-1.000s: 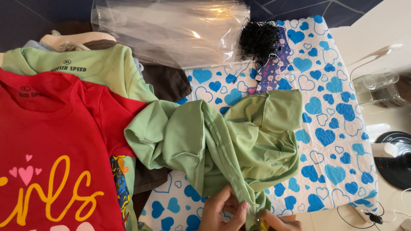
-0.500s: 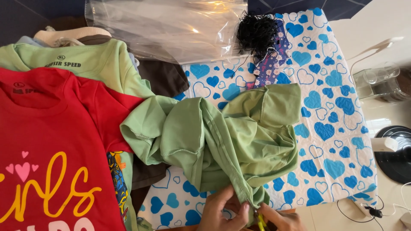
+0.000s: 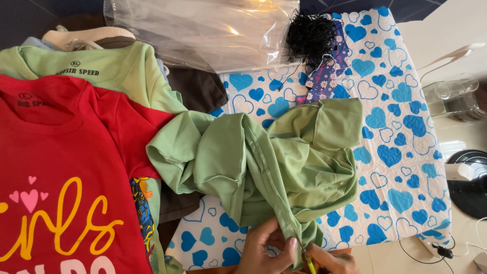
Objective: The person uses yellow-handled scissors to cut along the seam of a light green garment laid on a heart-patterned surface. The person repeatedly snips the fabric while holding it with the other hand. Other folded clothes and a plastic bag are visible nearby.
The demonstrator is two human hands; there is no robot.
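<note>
At the desk's near edge my left hand (image 3: pixel 266 248) pinches the seam of the soft, light green shirt (image 3: pixel 264 167), which slumps easily, while my right hand (image 3: pixel 332 261) grasps a small yellow-handled tool (image 3: pixel 308 261).

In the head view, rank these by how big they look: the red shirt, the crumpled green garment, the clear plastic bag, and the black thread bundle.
1. red shirt, cut off by the frame edge
2. crumpled green garment and clear plastic bag: look alike in size, so unranked; the bag runs past the frame
3. black thread bundle, clearly smallest
</note>
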